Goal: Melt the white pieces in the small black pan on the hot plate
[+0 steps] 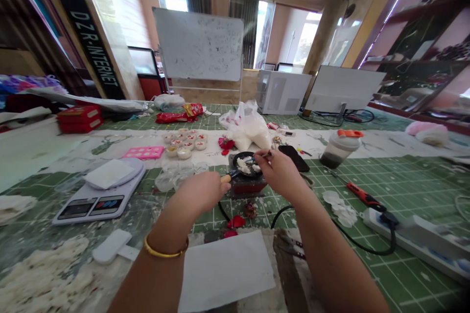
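A small black pan (245,166) with white lumps in it sits on a little dark red hotplate (246,185) in the middle of the green cutting mat (404,190). My left hand (203,190) is closed round the pan's wooden handle. My right hand (279,171) pinches a thin metal utensil (259,158) whose tip reaches into the white lumps. A gold bangle circles my left wrist.
A digital scale (100,194) lies at left, a white sheet (225,269) near me, and a power strip (414,237) with black cable at right. Small filled cups (185,143), a pink mould (144,152), a plastic bag (246,127), a lidded cup (338,149), a phone (295,157) and a red cutter (363,195) stand around. White crumbs pile at lower left.
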`<state>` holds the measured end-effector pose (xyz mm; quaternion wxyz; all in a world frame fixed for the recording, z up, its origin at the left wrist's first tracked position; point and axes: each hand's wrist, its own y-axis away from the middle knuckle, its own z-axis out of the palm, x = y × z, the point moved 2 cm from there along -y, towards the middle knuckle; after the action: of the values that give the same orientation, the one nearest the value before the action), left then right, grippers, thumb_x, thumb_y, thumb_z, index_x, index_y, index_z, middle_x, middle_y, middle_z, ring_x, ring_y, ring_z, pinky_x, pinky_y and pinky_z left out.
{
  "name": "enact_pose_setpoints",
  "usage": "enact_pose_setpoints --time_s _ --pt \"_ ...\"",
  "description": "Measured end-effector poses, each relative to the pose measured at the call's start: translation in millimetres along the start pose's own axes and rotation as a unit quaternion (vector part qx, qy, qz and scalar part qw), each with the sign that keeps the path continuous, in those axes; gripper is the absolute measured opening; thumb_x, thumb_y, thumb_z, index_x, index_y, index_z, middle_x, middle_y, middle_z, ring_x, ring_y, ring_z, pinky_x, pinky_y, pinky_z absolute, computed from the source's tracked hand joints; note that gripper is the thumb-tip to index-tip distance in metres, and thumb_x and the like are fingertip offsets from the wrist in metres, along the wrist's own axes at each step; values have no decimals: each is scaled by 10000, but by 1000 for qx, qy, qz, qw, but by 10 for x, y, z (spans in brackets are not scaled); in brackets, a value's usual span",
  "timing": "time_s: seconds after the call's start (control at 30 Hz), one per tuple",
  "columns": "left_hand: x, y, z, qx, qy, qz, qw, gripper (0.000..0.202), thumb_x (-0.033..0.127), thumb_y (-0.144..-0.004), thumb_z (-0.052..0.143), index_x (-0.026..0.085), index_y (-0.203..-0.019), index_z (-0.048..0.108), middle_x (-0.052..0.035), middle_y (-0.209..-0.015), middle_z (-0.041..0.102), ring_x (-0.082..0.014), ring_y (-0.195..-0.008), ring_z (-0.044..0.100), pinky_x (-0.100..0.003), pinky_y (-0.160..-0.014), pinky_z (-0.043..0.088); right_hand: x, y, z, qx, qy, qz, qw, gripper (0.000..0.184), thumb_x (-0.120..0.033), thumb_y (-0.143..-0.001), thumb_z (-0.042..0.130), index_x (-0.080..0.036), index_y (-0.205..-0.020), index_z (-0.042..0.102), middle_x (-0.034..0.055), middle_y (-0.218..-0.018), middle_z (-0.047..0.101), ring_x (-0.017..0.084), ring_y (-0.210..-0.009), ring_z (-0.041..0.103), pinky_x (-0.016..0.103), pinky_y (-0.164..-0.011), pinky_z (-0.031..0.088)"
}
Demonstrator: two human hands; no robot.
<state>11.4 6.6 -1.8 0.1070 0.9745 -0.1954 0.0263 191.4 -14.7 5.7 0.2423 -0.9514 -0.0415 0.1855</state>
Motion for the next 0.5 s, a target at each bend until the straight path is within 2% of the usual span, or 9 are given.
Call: enact_pose_setpoints --time_s 0.1,0.23,0.4,0.5 --pt "-2 4 2 -7 2 -2 1000 433 509 -769 258 187 -697 539 -72 -748 630 -197 -621 563 -277 -528 370 -2 2 -19 -22 27 16 999 271 -315 -821 363 -176 -821 595 54 -746 624 158 -721 546 232 -631 330" --pt "-2 6 4 -3 5 10 1000 436 503 -774 252 182 -714 542 -74 -744 631 -179 -613 560 -264 -532 367 -11 12 -68 11 -11 24 1000 278 -339 -827 353 -197 -882 585 37 -805 630 149 -747 552 225 -650 338" --pt "-7 7 6 -1 1 0 1000 433 504 -765 263 178 -719 544 -77 -750 625 -192 -620 564 -270 -520 365 -16 0 -9 -29 7 12 999 274 -326 -818 371 -183 -819 605 46 -735 630 154 -715 550 225 -622 332" --pt "-2 7 8 -5 0 5 1000 443 507 -765 255 178 -710 547 -76 -750 626 -193 -617 564 -270 -519 365 22 -13 -33 5 18 27 999 290 -336 -826 347 -190 -858 595 45 -764 629 151 -722 550 224 -623 327"
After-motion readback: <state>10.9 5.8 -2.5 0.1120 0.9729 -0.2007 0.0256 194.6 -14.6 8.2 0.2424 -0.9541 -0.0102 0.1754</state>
